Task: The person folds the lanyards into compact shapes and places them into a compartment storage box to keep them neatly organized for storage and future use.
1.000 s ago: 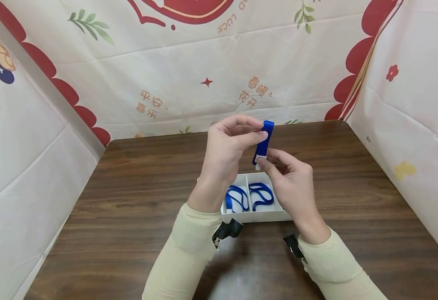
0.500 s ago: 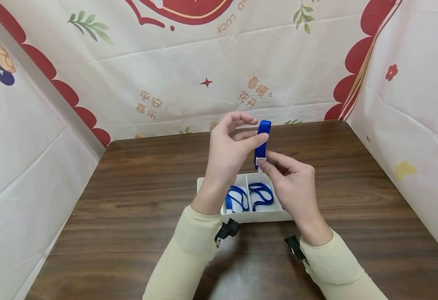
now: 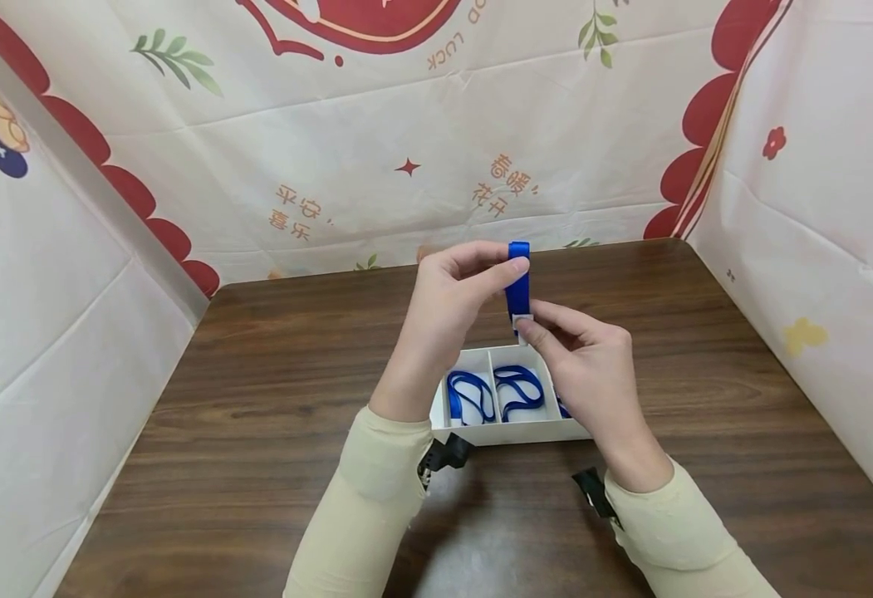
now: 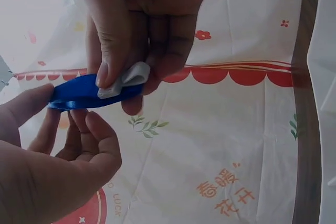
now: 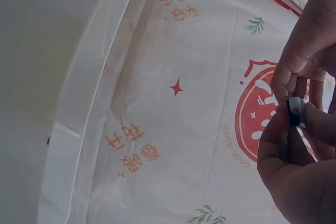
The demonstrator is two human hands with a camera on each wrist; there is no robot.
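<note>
A folded blue lanyard (image 3: 518,286) is held upright above the white box in the head view, with a white piece (image 3: 522,322) at its lower end. My left hand (image 3: 454,299) pinches the upper end between thumb and fingers. Below it, my right hand (image 3: 589,357) pinches the lower end, thumb on the white piece. In the left wrist view, the white piece (image 4: 126,80) looks like a small looped band lying against the blue lanyard (image 4: 79,92). Both hands crowd round the white piece (image 5: 296,111) in the right wrist view, where most of the lanyard is hidden.
Under the hands stands a divided white box (image 3: 526,433) on the brown wooden table (image 3: 272,374). Coiled blue lanyards (image 3: 520,390) lie in its compartments; the right hand partly covers one. A printed white cloth (image 3: 376,124) hangs behind and at both sides.
The lanyard has shifted slightly left and stands straighter. The left hand's fingers, lifted half a second ago, have come back to the lanyard's upper end. The right hand keeps its pinch.
</note>
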